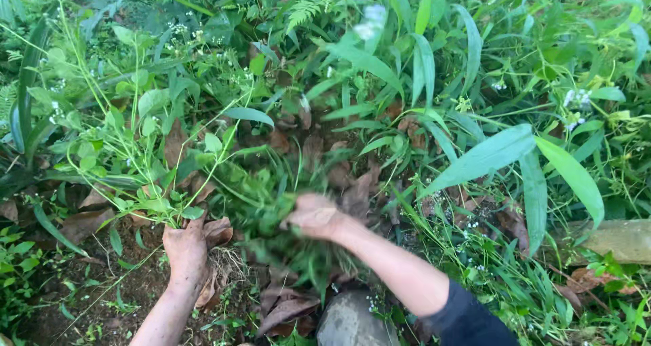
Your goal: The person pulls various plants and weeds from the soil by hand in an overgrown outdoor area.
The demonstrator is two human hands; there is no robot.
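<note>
Down in the head view, your left hand [184,247] is muddy and closed around the base of a thin-stemmed weed [146,163] with small rounded leaves and tiny white flowers; its stems rise up and away from that hand toward the far side of the patch. Your right hand [313,215] is blurred, and sits just right of the left hand, pressed into a clump of fine grass [271,210]. It looks curled into that grass, but the blur keeps you from telling how firmly the fingers are closed. The dark sleeve [468,322] of your right arm shows at the bottom edge.

Brown dead leaves [285,309] lie on bare dark soil [88,298] directly below and beside the left hand, some touching its wrist. A grey stone [352,322] sits just nearer you than the right hand, under the forearm. Broad long-bladed green leaves [502,152] spread to the right of the right hand, well apart from it. A pale flat slab [617,241] lies at the right edge, beyond those blades.
</note>
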